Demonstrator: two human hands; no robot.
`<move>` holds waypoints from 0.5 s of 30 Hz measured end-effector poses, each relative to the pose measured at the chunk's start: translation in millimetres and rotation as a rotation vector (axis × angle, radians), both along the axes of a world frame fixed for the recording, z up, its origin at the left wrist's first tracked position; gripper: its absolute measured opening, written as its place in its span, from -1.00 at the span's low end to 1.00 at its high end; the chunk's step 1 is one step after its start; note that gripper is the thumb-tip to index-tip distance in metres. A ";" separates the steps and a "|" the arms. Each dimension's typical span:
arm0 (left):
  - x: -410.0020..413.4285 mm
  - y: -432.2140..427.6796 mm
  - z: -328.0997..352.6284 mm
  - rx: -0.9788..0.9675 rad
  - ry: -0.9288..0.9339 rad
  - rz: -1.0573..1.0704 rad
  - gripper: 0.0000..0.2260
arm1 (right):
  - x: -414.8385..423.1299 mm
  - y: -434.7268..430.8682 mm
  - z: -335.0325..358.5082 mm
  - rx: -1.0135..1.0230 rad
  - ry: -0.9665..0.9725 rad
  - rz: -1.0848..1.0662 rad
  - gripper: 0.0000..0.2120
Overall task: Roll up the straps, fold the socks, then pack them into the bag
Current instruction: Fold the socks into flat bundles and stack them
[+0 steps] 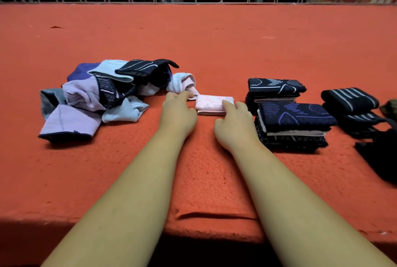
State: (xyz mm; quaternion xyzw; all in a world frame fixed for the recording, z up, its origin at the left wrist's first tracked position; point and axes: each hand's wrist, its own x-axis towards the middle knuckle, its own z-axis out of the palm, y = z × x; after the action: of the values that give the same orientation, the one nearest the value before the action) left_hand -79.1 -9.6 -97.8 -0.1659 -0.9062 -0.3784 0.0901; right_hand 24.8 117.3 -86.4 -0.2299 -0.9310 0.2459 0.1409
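Folding: pink sock (211, 103) lies on the red blanket (214, 41), just ahead, between both hands.
Long axis: left to right.
Left hand (178, 108): at its left end; I cannot tell the grip.
Right hand (235, 122): fingers press its right end.

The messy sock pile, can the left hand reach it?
Probably yes. The left hand rests beside the pink folded sock, and the sock pile lies close by on its left, with only bare red blanket between them.
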 end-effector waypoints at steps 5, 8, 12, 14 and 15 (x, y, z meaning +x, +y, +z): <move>-13.9 -1.9 -3.3 -0.169 -0.026 -0.012 -0.42 | 6.6 -8.4 3.4 0.016 0.067 0.061 -0.50; -18.7 0.2 -2.9 -0.271 -0.043 0.012 -0.38 | 4.7 -12.3 3.0 0.030 0.045 0.081 -0.54; -22.1 -3.6 -1.4 -0.116 -0.052 0.055 -0.41 | 3.0 -9.6 2.5 0.013 0.053 0.071 -0.61; -24.3 -8.0 1.3 0.040 -0.032 0.091 -0.53 | 4.4 -9.0 3.0 0.005 0.068 0.081 -0.65; -24.6 -11.3 2.7 0.106 -0.020 0.109 -0.58 | 5.7 -9.4 3.5 -0.002 0.081 0.088 -0.66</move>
State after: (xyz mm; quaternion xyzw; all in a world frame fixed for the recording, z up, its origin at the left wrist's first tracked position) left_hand -103.7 -20.9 -95.1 -0.1073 -0.8934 -0.4222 0.1100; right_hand 30.5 108.0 -82.9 -0.1785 -0.9336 0.2619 0.1673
